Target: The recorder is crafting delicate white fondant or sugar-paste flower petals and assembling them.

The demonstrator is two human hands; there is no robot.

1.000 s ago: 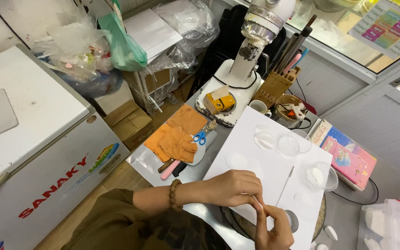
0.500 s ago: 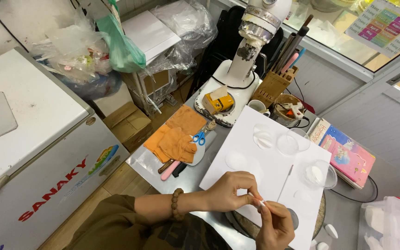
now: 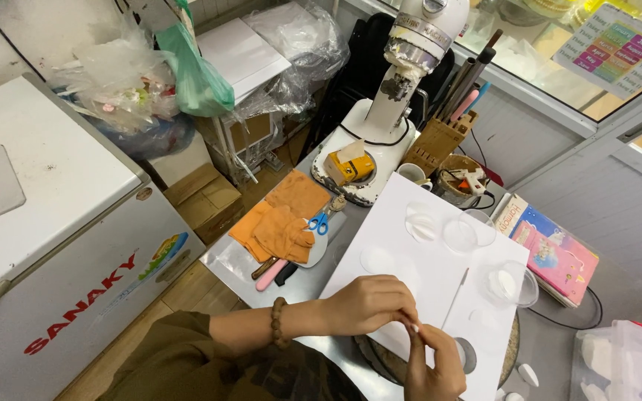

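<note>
Head view: steel counter (image 3: 247, 260) beside chest freezer (image 3: 53, 223).

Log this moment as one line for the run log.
left hand: pinching small white piece | right hand: pinching same piece | under hands: white paper sheet | nearby: orange gloves

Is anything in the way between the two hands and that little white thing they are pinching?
No. The left hand and the right hand both touch the small white piece directly, above the white sheet.
</note>
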